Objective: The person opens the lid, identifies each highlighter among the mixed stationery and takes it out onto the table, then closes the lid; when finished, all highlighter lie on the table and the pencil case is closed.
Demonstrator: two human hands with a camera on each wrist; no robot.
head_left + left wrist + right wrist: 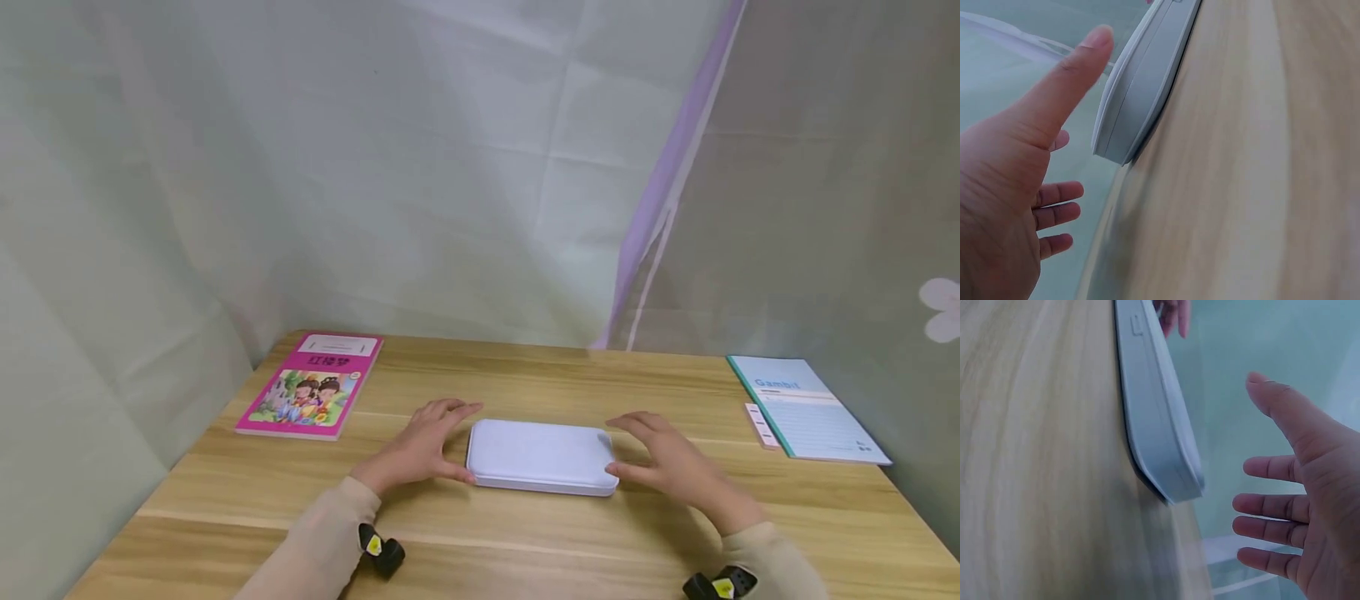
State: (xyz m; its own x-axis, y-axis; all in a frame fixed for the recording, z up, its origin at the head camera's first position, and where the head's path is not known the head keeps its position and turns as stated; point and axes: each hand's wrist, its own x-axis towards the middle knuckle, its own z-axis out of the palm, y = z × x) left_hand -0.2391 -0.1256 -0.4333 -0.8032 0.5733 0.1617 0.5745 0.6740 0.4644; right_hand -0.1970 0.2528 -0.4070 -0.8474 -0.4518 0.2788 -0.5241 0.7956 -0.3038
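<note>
A flat white case [542,454] with rounded corners lies closed on the wooden table, its long side facing me. At its left end my left hand [420,446] is spread, thumb toward the near corner and fingers toward the far one. My right hand [671,462] is spread in the same way around the right end. In the left wrist view the thumb [1063,84] stands beside the case's grey-white side [1147,81]. The right wrist view has a gap between the right fingers [1272,506] and the case [1154,400]. Neither hand grips anything.
A pink book [311,387] with a cartoon cover lies at the table's back left. On the right are a light blue notebook [810,408] and a small pink-and-white strip [762,426] next to it. Pale curtains [450,183] hang behind the wooden table [525,550].
</note>
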